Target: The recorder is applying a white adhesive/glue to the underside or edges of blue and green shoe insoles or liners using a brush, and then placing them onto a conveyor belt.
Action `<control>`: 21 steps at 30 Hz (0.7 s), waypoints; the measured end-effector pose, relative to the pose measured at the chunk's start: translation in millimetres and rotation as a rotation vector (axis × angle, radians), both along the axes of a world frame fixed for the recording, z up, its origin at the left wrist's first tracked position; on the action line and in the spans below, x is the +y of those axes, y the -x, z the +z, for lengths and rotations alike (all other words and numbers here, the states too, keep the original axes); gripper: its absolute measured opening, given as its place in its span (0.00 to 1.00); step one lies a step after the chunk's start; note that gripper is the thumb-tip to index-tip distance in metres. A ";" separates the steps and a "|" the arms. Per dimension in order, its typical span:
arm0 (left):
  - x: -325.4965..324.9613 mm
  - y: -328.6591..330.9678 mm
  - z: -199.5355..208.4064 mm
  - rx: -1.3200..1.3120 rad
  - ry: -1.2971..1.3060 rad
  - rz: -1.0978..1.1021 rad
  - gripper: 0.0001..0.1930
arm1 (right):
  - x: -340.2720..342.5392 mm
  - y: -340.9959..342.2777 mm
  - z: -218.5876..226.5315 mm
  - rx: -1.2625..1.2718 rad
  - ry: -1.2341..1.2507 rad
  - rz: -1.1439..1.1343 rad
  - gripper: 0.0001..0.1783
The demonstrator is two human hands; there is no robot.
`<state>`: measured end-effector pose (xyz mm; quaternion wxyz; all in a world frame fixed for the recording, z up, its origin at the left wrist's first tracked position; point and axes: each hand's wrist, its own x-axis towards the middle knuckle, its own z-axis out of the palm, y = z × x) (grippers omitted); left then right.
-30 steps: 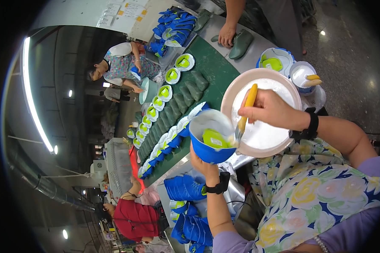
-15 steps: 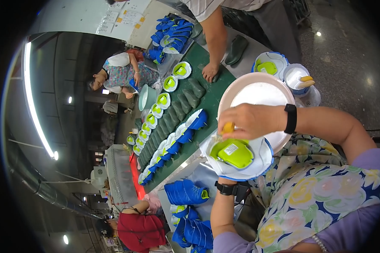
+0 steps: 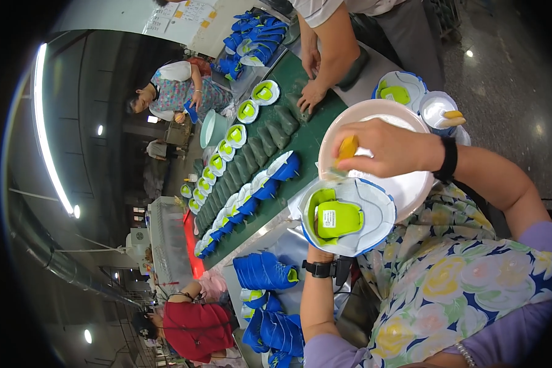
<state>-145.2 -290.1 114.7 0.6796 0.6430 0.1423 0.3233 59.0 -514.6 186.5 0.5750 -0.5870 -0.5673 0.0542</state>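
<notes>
My right hand point(image 3: 383, 149) is closed on a brush with a yellow handle point(image 3: 348, 147); its blurred bristles are at the near-left rim of a shoe upper point(image 3: 377, 214). This upper is blue outside, with a white inner face and a lime-green lining and tongue. My left hand point(image 3: 318, 253) supports it from below, its fingers mostly hidden behind the upper. Just beyond lies a pale pink basin point(image 3: 332, 132) of white liquid, partly covered by my right hand and forearm.
A green conveyor point(image 3: 316, 132) carries dark shoe lasts point(image 3: 267, 141) and rows of blue-and-white uppers point(image 3: 267, 184). More blue uppers point(image 3: 264, 270) are stacked below it. A white cup point(image 3: 435, 110) with a yellow-handled tool stands beyond the basin. A co-worker's hands point(image 3: 313, 92) touch a last.
The upper has turned and tilted, showing its opening more fully. My right hand has risen with the brush. The co-worker's second hand has come into view at the belt.
</notes>
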 end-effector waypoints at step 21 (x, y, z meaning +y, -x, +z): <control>-16.0 12.5 -16.1 -0.014 -0.012 0.046 0.32 | -18.5 62.8 -34.5 0.203 -0.090 0.145 0.10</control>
